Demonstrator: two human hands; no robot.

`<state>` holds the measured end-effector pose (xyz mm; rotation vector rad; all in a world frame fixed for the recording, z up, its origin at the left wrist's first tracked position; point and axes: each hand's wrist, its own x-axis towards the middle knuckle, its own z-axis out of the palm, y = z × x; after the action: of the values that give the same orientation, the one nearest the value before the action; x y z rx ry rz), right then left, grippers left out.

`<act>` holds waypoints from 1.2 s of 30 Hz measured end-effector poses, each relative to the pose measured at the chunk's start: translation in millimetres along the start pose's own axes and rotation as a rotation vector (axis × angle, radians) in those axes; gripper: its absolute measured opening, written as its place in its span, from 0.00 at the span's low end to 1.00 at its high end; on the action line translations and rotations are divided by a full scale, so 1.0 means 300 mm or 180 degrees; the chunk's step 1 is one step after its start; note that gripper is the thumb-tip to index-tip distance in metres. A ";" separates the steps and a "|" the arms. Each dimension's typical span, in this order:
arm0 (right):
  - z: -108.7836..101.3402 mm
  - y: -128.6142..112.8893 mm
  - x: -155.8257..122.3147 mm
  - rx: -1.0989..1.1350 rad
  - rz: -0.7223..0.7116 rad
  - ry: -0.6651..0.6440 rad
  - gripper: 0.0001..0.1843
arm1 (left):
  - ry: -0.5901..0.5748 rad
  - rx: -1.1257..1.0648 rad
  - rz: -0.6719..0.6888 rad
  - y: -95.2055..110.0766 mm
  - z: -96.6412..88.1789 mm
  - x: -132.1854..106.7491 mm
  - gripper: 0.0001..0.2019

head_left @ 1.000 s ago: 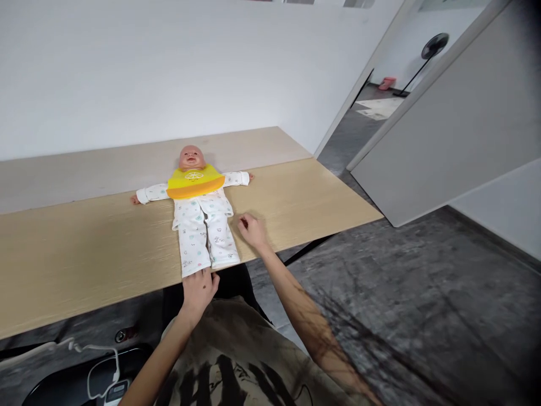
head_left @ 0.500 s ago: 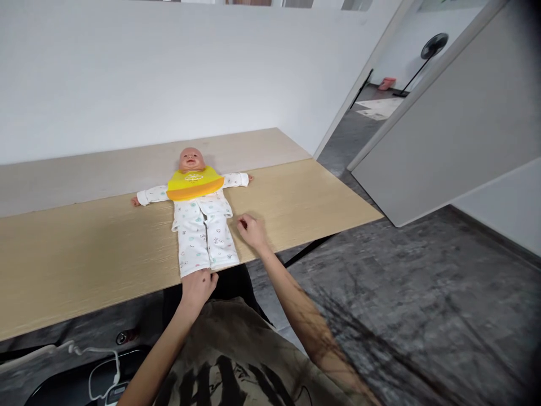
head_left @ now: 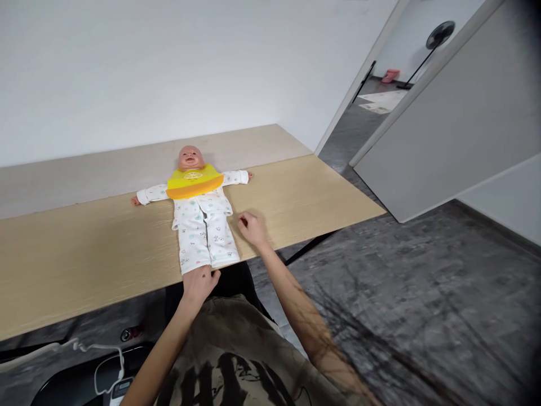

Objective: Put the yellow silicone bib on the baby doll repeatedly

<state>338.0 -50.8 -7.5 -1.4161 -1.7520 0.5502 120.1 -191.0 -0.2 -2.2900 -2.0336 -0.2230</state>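
A baby doll (head_left: 198, 211) lies on its back on a light wooden table (head_left: 84, 254), arms spread. It wears white printed pyjamas and a yellow and orange bib (head_left: 194, 185). My left hand (head_left: 198, 283) is at the table's front edge, at the doll's feet, fingers curled around the trouser cuffs. My right hand (head_left: 251, 228) rests on the table just right of the doll's legs, fingers loosely bent, holding nothing.
A white wall stands behind the table. To the right a grey door (head_left: 448, 124) stands open onto a dark floor, with a standing fan (head_left: 437, 34) beyond. Below the table's front edge lies a dark device with a white cable (head_left: 105, 372).
Both hands stay where they were. The view has shifted slightly; the doll has not moved on the table.
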 end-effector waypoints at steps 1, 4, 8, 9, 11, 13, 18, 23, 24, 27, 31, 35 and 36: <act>0.000 0.000 0.000 0.0001 0.0014 0.0008 0.06 | -0.0020 0.0012 0.0004 -0.001 0.000 -0.001 0.11; -0.002 -0.002 0.000 0.0031 0.0022 -0.0012 0.06 | 0.0011 0.0048 0.0099 -0.007 0.006 -0.006 0.11; -0.006 -0.006 -0.001 0.0052 0.0009 -0.0018 0.06 | 0.0115 0.0201 0.0173 -0.014 0.018 -0.016 0.11; -0.007 -0.008 -0.002 0.0045 0.0014 -0.0013 0.06 | 0.0123 0.0225 0.0158 -0.014 0.022 -0.022 0.11; -0.009 -0.011 -0.003 0.0039 0.0016 -0.0019 0.07 | 0.0105 0.0188 0.0098 -0.011 0.032 -0.040 0.11; -0.011 -0.012 -0.005 0.0046 0.0017 -0.0021 0.07 | 0.0224 0.0068 0.0129 -0.007 0.044 -0.070 0.10; -0.016 -0.008 -0.006 0.0118 -0.0055 -0.0025 0.08 | 0.1341 -0.0356 0.0628 0.000 0.039 -0.155 0.17; -0.017 0.001 -0.010 0.0261 -0.0019 -0.0103 0.07 | 0.1873 -0.1340 0.0641 -0.056 -0.057 -0.141 0.11; -0.016 0.004 -0.010 0.0360 0.0015 -0.0117 0.07 | 0.1910 -0.1498 0.0462 -0.077 -0.083 -0.118 0.10; -0.016 0.017 0.006 0.0789 0.0157 -0.0099 0.08 | 0.1813 -0.2098 -0.0239 -0.152 -0.158 0.006 0.10; -0.018 0.034 0.087 0.1327 0.0586 -0.0079 0.09 | 0.1461 -0.3053 -0.1049 -0.262 -0.226 0.268 0.10; -0.019 0.021 0.233 0.1719 0.0914 -0.0018 0.08 | 0.1597 -0.3502 -0.1422 -0.361 -0.254 0.545 0.10; -0.018 0.012 0.274 0.1819 0.0919 0.0029 0.08 | 0.1631 -0.3533 -0.1451 -0.381 -0.257 0.606 0.10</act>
<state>340.0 27.5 18.5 -1.2483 -1.2407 1.0965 22.7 -10.2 99.3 -1.6571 -2.3344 -2.1389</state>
